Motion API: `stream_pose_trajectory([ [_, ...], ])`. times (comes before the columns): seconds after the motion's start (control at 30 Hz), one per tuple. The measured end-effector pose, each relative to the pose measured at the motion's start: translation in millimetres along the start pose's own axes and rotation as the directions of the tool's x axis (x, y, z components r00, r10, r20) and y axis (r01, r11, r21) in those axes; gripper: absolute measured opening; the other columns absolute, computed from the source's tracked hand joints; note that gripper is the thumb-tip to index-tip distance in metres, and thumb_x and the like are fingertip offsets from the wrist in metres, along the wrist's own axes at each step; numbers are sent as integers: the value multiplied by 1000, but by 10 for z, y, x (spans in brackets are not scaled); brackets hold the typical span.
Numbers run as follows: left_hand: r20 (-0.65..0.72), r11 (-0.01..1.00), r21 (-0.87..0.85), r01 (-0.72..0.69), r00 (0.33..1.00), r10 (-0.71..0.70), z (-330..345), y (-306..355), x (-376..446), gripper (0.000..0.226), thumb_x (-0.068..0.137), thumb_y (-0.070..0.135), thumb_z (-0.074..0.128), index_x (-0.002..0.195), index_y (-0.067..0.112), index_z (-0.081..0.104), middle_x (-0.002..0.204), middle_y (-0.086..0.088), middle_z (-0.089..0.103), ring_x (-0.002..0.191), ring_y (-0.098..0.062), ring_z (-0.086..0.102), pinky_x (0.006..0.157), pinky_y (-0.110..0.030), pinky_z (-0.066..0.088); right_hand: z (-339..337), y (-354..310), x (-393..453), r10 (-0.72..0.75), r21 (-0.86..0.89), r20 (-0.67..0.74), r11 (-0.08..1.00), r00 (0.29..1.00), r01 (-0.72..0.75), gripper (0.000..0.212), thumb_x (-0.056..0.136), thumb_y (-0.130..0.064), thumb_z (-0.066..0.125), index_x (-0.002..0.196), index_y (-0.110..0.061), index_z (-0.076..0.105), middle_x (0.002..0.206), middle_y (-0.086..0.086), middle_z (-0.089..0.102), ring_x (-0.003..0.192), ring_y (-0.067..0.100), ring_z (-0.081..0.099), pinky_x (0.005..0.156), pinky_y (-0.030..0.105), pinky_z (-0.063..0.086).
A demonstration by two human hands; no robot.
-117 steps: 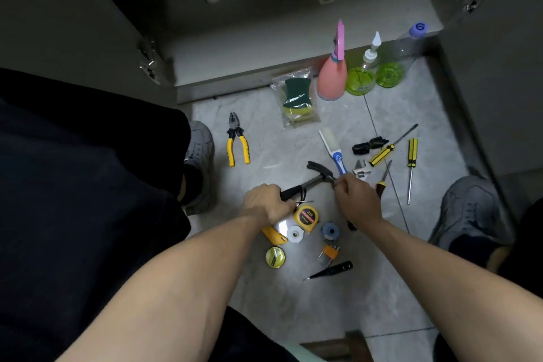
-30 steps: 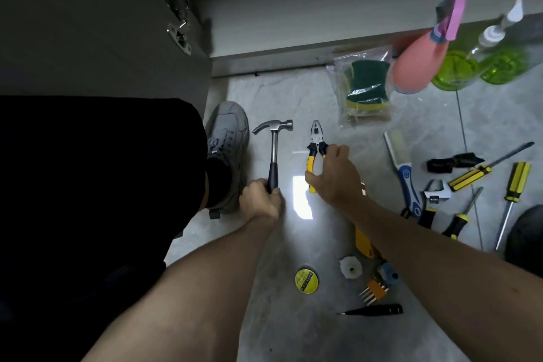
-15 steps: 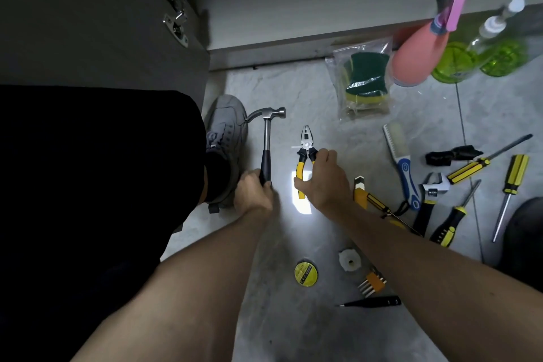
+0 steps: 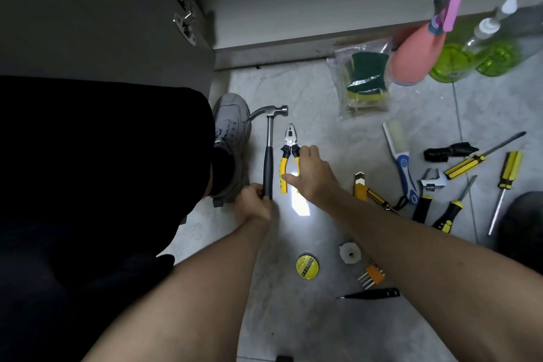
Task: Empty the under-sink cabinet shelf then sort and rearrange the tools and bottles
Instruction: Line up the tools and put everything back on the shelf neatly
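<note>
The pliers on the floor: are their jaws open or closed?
Closed. The pliers lie flat beside the hammer, metal tips together, yellow handles nearly parallel.

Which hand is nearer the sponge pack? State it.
Right. The right hand rests on the pliers, below and left of the sponge pack; the left hand holds the hammer, farther left.
</note>
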State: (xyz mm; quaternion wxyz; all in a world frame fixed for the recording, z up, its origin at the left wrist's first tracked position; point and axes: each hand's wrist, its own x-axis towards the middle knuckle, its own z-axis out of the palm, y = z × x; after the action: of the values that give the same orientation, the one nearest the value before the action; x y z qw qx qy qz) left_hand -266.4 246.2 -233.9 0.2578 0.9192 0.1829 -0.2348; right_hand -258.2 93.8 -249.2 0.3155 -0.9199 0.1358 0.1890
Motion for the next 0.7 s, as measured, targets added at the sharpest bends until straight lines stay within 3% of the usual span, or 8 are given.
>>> stream_pose_trajectory([
  [0.13, -23, 997, 72, 35, 999, -34, -19, 140, -71, 21, 84, 9, 63, 102, 14, 73, 103, -12, 72, 95, -31, 68, 82, -35, 56, -295, 214, -204, -82, 61, -42, 995, 996, 85, 38, 95, -36, 61, 121, -10, 55, 117, 8, 52, 96, 32, 59, 75, 38, 45],
  [0.23, -55, 999, 36, -31, 998, 33, 10, 332, -216, 17, 87, 16, 62, 102, 17, 69, 110, -9, 67, 98, -30, 66, 86, -35, 54, -618, 538, -475, -59, 77, -110, 995, 992, 68, 15, 98, -27, 52, 97, -12, 57, 93, 5, 59, 83, 27, 58, 68, 36, 42],
  [0.33, 44, 988, 23, -150, 988, 149, 155, 592, -412, 9, 88, 16, 60, 88, 23, 65, 104, -1, 69, 95, -24, 65, 84, -30, 52, -896, 956, -798, 95, 85, -176, 993, 980, -81, 23, 100, -21, 47, 78, -14, 46, 71, 3, 53, 68, 26, 53, 59, 34, 33],
  [0.47, 286, 949, 91, -302, 921, 266, 480, 872, -704, 7, 90, 26, 59, 93, 22, 65, 102, 0, 69, 94, -24, 63, 81, -33, 53, -1073, 1435, -1278, 329, 114, -257, 944, 909, -309, 31, 101, -24, 45, 72, -14, 46, 66, 2, 51, 64, 27, 51, 54, 34, 31],
  [0.6, 473, 895, 234, -380, 849, 237, 803, 977, -916, 35, 87, 47, 65, 103, 17, 57, 106, -4, 62, 98, -27, 60, 76, -34, 48, -1076, 1696, -1577, 482, 151, -244, 876, 841, -458, 24, 97, -27, 46, 78, -14, 55, 76, 4, 61, 72, 28, 58, 59, 37, 42],
  [0.7, 462, 880, 293, -373, 861, 211, 947, 992, -977, 48, 82, 51, 71, 107, 16, 49, 109, -5, 60, 103, -29, 60, 73, -34, 42, -1034, 1812, -1681, 567, 184, -197, 823, 800, -538, 17, 93, -29, 47, 79, -24, 56, 77, -4, 62, 69, 20, 57, 56, 32, 39],
])
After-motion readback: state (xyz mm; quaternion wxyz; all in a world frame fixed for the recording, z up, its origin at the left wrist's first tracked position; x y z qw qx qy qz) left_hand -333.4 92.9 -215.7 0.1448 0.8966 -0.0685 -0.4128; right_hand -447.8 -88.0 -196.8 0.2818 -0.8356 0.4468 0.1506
